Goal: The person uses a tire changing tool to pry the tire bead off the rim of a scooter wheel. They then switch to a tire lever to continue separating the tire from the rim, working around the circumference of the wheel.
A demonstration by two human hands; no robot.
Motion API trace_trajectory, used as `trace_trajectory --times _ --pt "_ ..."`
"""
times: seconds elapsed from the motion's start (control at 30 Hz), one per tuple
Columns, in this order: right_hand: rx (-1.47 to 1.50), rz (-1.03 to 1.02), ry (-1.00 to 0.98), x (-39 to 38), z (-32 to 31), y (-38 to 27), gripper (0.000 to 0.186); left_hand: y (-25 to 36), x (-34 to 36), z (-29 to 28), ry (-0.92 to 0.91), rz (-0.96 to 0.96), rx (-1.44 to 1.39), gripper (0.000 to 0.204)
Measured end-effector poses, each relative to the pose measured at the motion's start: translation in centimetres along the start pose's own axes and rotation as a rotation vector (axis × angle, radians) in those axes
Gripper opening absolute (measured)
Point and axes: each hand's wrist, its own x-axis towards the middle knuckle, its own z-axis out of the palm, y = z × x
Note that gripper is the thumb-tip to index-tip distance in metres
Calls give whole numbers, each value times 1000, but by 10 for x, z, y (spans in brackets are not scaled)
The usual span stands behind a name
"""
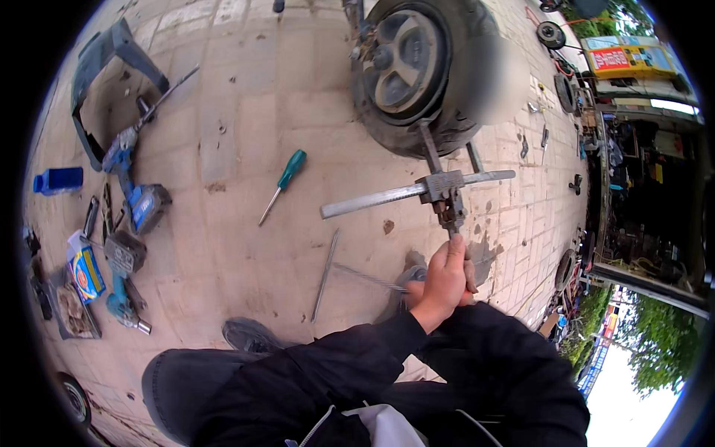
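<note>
A wheel with a black tyre [458, 59] and a spoked hub lies ahead of me. A metal clamp tool [443, 188] with a flat toothed crossbar reaches against the tyre's near edge. My left hand [439, 287] is closed around the near end of this tool, just below its block. Mostly hidden behind my left wrist, my right hand [414, 295] is blurred; its visible fingers are closed at the end of a thin metal rod [369, 277]. Another metal rod [325, 276] lies on the paving to the left. A screwdriver [287, 181] with a green handle rests farther left.
On the left are a blue cordless tool [138, 179], a teal cordless tool [123, 304], a blue bottle [58, 180], a small box [86, 273] and a dark plastic cover [115, 48]. My shoe [249, 334] stands on the paving. Loose parts lie right, before a cluttered open stall [655, 186].
</note>
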Motion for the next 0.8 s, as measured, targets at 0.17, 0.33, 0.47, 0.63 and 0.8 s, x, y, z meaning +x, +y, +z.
trace_trajectory --times 0.17,0.33,0.47,0.63,0.8 --pt "-56 333 112 -142 -110 96 18 6 -3 7 28 -79 -35 40" --pt "143 334 523 -241 -140 109 18 -7 -2 13 56 -57 -63 43" --pt "324 155 627 -238 -150 52 22 -9 -2 16 93 -15 -63 44" --pt "949 100 601 -191 -187 -55 36 -5 0 11 91 -9 -64 45" --pt "1384 166 599 -157 -175 -85 44 -13 1 12 72 17 -76 45"
